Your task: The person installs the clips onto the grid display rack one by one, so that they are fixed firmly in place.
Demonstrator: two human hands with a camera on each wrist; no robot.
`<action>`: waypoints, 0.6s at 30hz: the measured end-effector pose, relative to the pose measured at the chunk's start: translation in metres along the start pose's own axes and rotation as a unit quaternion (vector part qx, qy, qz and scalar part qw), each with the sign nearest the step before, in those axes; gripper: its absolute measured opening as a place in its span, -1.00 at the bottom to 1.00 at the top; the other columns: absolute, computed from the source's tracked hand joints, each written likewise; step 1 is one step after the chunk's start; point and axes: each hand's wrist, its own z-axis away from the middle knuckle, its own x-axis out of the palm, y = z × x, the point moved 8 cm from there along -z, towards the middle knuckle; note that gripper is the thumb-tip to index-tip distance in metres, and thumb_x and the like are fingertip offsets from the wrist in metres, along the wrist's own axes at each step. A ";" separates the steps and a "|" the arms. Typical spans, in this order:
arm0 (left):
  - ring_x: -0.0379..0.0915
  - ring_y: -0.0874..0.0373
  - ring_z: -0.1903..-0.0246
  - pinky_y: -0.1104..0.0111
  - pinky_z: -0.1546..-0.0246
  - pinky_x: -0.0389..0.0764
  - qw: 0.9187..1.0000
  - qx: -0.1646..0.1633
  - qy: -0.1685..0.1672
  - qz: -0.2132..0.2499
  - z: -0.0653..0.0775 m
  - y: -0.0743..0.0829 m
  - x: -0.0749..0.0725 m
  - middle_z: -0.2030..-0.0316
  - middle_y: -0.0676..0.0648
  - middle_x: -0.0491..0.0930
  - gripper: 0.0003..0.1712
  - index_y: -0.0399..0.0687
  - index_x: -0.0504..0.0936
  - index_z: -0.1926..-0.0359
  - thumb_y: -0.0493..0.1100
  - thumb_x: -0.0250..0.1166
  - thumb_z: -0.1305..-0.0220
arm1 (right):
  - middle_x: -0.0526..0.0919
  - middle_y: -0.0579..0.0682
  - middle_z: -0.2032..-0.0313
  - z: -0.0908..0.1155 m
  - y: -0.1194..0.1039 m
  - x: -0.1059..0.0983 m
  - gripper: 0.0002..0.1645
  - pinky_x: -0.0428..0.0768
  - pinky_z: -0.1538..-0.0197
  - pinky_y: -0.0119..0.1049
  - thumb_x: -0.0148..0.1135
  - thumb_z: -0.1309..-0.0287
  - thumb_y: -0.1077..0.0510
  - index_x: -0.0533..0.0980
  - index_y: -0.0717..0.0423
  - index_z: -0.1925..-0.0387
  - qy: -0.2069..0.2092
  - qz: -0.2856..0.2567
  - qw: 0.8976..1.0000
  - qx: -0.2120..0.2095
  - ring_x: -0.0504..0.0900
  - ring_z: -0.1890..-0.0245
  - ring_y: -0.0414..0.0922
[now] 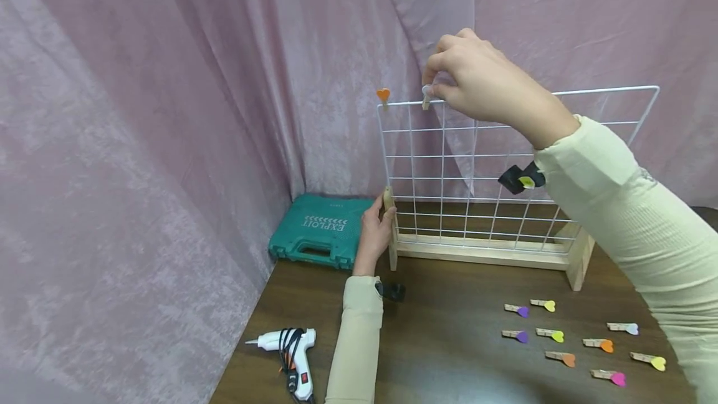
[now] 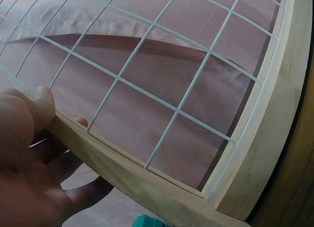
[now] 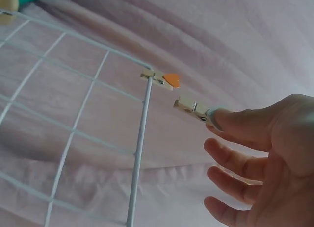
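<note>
A white wire grid panel (image 1: 465, 177) stands upright in a wooden base (image 1: 482, 253). My left hand (image 1: 375, 229) grips the wooden side post (image 1: 388, 200) at the grid's left end, with thumb and fingers on either side of it in the left wrist view. Up at the top wire, my right hand (image 1: 471, 76) pinches a small clothespin (image 3: 190, 108) with a pale heart between thumb and forefinger. In the right wrist view that clothespin is apart from the wire. An orange-heart clothespin (image 1: 383, 95) is clipped on the grid's top left corner.
Several heart clothespins (image 1: 551, 334) in purple, yellow, orange, pink and white lie on the brown table (image 1: 449, 323) at the right. A green tool case (image 1: 322, 229) lies left of the grid. Near the front left is a white glue gun (image 1: 297, 354). Pink curtains (image 1: 336, 48) hang behind.
</note>
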 end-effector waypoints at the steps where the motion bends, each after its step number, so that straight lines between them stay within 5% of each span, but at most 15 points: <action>1: 0.46 0.02 0.01 0.19 0.02 0.49 1.000 0.004 0.001 -0.001 0.001 0.000 -0.001 -0.01 -0.19 0.54 -0.47 -0.21 0.34 -0.26 -0.06 0.06 -0.34 | 0.50 0.11 0.22 -0.004 0.000 0.001 -0.88 0.29 0.21 -0.02 0.14 -0.16 0.27 0.60 0.19 0.33 -0.003 0.002 1.000 0.004 0.31 0.18 0.11; 8: 0.49 0.01 0.06 0.18 0.08 0.52 1.000 0.029 0.004 0.008 0.002 0.000 -0.006 0.04 -0.21 0.56 -0.47 -0.25 0.35 -0.24 -0.07 0.07 -0.33 | 0.51 0.07 0.19 -0.031 -0.005 0.005 -0.87 0.24 0.07 0.08 0.15 -0.11 0.30 0.62 0.18 0.42 -0.013 -0.003 1.000 0.017 0.29 0.05 0.11; 18: 0.47 0.02 0.03 0.19 0.05 0.51 1.000 0.001 0.005 -0.002 0.000 -0.004 -0.004 0.01 -0.23 0.54 -0.52 -0.27 0.37 -0.22 -0.19 0.12 -0.32 | 0.56 0.09 0.14 -0.047 0.003 0.016 -0.78 0.12 -0.13 0.20 0.10 0.07 0.42 0.62 0.27 0.37 -0.040 -0.011 0.998 0.056 0.25 -0.12 0.13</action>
